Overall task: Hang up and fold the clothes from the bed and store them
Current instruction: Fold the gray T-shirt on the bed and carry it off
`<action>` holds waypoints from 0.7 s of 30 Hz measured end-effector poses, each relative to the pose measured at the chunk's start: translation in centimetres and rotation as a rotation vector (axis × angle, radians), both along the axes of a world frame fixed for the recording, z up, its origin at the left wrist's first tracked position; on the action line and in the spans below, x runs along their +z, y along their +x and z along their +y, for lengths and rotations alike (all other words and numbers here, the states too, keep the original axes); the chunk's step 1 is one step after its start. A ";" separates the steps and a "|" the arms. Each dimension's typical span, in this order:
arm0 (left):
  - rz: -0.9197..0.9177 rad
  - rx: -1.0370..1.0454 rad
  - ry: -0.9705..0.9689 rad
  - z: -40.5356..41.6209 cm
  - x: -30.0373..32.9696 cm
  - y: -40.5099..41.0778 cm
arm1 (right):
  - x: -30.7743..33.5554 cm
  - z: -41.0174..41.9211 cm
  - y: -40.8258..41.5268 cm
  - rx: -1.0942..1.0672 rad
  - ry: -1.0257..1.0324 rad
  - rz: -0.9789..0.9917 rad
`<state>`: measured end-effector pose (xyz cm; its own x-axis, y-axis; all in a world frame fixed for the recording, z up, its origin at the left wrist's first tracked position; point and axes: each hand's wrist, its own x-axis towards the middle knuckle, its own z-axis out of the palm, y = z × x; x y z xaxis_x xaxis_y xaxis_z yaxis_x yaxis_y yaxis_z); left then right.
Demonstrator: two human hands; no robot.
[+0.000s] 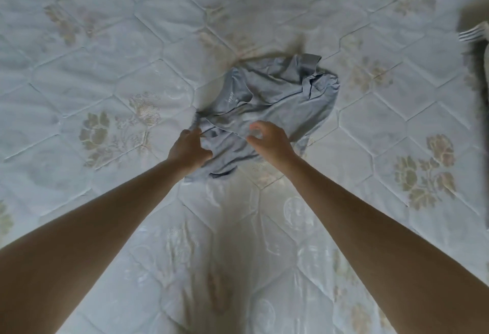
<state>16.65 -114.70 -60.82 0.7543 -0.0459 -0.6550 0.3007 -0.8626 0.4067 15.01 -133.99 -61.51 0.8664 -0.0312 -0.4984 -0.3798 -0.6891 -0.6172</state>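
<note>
A grey T-shirt (pixel 267 111) lies crumpled on the bed (pixel 105 69), about the middle of the view and a little right of centre. Its cloth is bunched into folds, thickest at the far right side, and a small pale print shows on the left part. A darker hem edge curls under at the near side.

The left hand (pixel 189 148) is at the near-left edge of the shirt, its fingers curled and pinching the cloth at a hem or seam there. The right hand (pixel 270 139) is over the near-middle of the shirt, with fingers and thumb bent toward each other in a loose ring; blur makes it impossible to tell whether they hold cloth or only hover on it. Both bare forearms reach in from the near edge of the view.

The bed is covered by a pale blue quilted cover stitched in hexagons, with beige flower patterns scattered across it. At the far right edge lies a dark garment (pixel 476 69) with white stripes, well apart from the shirt and partly cut off by the frame.
</note>
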 end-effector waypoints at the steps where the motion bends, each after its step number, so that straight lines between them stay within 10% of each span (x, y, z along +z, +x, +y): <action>1: -0.010 0.000 0.012 0.0 -0.9 0.3 | -0.8 0.2 0.6 0.040 -0.038 -0.032; 8: -0.253 0.088 0.042 -1.0 -4.2 3.4 | -3.2 -0.7 7.3 0.263 -0.351 -0.290; 21: -0.161 0.303 0.079 -0.7 -7.9 7.9 | -6.6 1.2 17.8 0.605 -0.548 -0.281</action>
